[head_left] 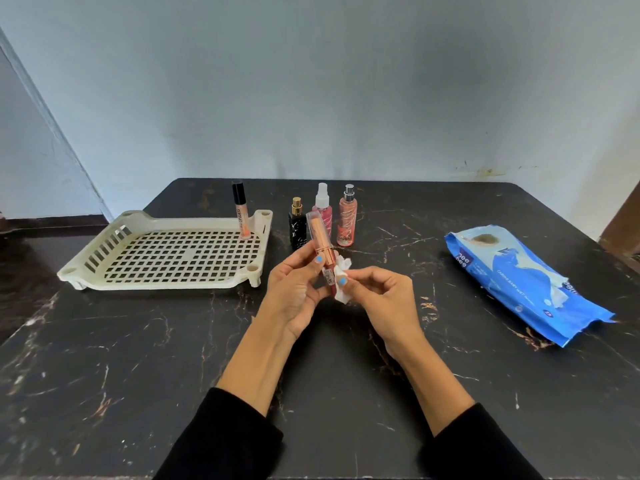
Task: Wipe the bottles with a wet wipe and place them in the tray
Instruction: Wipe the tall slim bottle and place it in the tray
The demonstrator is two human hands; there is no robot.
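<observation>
My left hand (pixel 298 289) grips a slim rose-gold lipstick tube (pixel 320 239), tilted up and away from me above the table. My right hand (pixel 377 296) pinches a crumpled white wet wipe (pixel 341 282) against the tube's lower end. A cream slotted tray (pixel 166 252) lies to the left. A lip gloss tube with a black cap (pixel 241 211) stands upright in its far right corner. Behind my hands stand a black bottle with a gold cap (pixel 297 223), a pink spray bottle (pixel 322 211) and an orange spray bottle (pixel 347 216).
A blue pack of wet wipes (pixel 526 282) lies on the right of the black marble table (pixel 138 358). A pale wall runs just behind the table's far edge. A dark floor drops away past the left edge.
</observation>
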